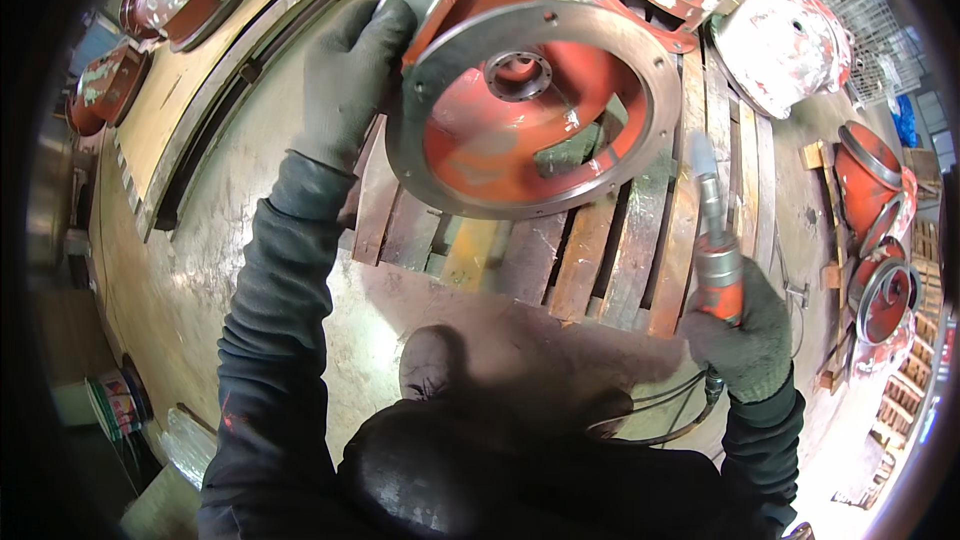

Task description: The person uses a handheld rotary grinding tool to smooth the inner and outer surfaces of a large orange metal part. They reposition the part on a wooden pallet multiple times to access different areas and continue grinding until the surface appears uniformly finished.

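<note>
My left hand (pixel 360 70), in a grey glove, is closed on the left edge of a red metal housing (pixel 600 90). The housing tilts toward me, its bare machined ring flange and bored hub in view, above a slatted wooden pallet (pixel 520 260). In my gloved right hand (pixel 748 335) is a handheld die grinder (pixel 718 275) with an orange-red and silver body. The grinder points up and away, to the right of the flange and apart from it. Its tip is blurred. A dark hose runs from its lower end.
More castings with patchy red and white paint, such as a white-patched one (pixel 785 52), stand beyond the housing. Red flanged parts (pixel 885 285) sit at the right. At the left, two castings rest on a wooden platform (pixel 215 60). A bucket (pixel 118 405) stands at lower left.
</note>
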A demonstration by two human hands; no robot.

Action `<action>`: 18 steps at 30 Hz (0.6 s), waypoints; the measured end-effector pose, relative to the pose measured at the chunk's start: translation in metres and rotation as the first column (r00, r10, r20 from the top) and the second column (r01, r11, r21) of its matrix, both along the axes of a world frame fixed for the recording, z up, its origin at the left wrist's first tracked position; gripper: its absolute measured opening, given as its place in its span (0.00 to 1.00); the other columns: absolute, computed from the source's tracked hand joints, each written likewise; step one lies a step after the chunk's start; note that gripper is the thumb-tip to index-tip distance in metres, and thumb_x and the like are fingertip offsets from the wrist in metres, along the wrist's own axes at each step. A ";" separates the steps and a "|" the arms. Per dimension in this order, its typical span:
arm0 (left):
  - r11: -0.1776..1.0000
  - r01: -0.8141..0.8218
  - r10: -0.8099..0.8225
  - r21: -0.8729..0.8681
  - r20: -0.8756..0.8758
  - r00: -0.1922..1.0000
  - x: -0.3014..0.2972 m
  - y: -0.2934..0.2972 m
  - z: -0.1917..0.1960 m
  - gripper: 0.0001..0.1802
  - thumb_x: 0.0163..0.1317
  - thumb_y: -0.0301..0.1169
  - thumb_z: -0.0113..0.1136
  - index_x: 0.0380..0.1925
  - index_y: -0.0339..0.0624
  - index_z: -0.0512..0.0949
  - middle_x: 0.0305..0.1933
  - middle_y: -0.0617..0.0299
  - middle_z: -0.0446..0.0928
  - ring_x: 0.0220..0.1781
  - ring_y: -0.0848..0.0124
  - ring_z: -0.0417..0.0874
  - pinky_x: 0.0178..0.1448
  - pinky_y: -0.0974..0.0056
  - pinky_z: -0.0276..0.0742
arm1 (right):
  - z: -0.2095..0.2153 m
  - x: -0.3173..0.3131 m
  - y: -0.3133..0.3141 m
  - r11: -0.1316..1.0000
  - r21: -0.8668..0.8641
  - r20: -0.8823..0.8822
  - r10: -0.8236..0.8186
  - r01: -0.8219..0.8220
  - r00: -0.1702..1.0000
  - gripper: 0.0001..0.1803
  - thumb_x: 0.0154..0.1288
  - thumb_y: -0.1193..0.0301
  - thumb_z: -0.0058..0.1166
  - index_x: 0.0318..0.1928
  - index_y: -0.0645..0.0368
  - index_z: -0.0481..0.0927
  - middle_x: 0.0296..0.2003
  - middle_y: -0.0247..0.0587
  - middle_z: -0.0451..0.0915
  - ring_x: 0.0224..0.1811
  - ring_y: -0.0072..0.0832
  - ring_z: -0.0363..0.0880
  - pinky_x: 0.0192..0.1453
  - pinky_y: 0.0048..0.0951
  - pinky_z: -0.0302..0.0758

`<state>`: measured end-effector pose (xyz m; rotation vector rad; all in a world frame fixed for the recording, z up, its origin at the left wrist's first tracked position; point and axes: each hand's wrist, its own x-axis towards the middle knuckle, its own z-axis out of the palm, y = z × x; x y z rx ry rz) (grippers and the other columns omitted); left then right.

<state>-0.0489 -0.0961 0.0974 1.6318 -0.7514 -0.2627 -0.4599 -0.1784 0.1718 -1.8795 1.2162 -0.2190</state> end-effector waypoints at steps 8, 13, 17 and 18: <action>0.995 0.055 -0.082 0.078 0.417 0.905 0.041 -0.087 0.010 0.28 0.74 0.47 0.63 0.64 0.39 0.83 0.55 0.46 0.88 0.54 0.57 0.89 0.62 0.56 0.81 | -0.004 -0.041 -0.004 0.937 0.200 0.292 -0.335 0.285 0.896 0.13 0.58 0.81 0.60 0.45 0.60 0.77 0.29 0.35 0.80 0.22 0.21 0.76 0.25 0.26 0.73; 0.965 -0.065 -0.083 0.255 0.528 0.845 0.047 -0.149 0.029 0.32 0.72 0.54 0.61 0.66 0.45 0.82 0.60 0.42 0.86 0.65 0.48 0.86 0.70 0.51 0.77 | -0.015 -0.059 -0.002 0.924 0.199 0.344 -0.379 0.328 0.859 0.15 0.58 0.82 0.62 0.45 0.60 0.76 0.29 0.36 0.80 0.22 0.22 0.77 0.25 0.27 0.74; 0.939 -0.130 -0.100 0.319 0.613 0.783 0.049 -0.179 0.034 0.33 0.73 0.54 0.58 0.69 0.46 0.80 0.65 0.43 0.84 0.68 0.48 0.84 0.74 0.52 0.75 | -0.016 -0.070 -0.002 0.912 0.249 0.363 -0.401 0.326 0.841 0.15 0.58 0.84 0.60 0.45 0.60 0.75 0.29 0.36 0.79 0.22 0.22 0.78 0.24 0.27 0.74; 0.934 -0.150 -0.091 0.324 0.621 0.778 0.049 -0.181 0.034 0.33 0.73 0.53 0.58 0.69 0.46 0.79 0.65 0.43 0.83 0.68 0.47 0.83 0.74 0.52 0.74 | -0.016 -0.071 -0.002 0.914 0.236 0.355 -0.398 0.331 0.846 0.15 0.58 0.85 0.60 0.45 0.60 0.75 0.28 0.36 0.79 0.22 0.22 0.78 0.24 0.27 0.74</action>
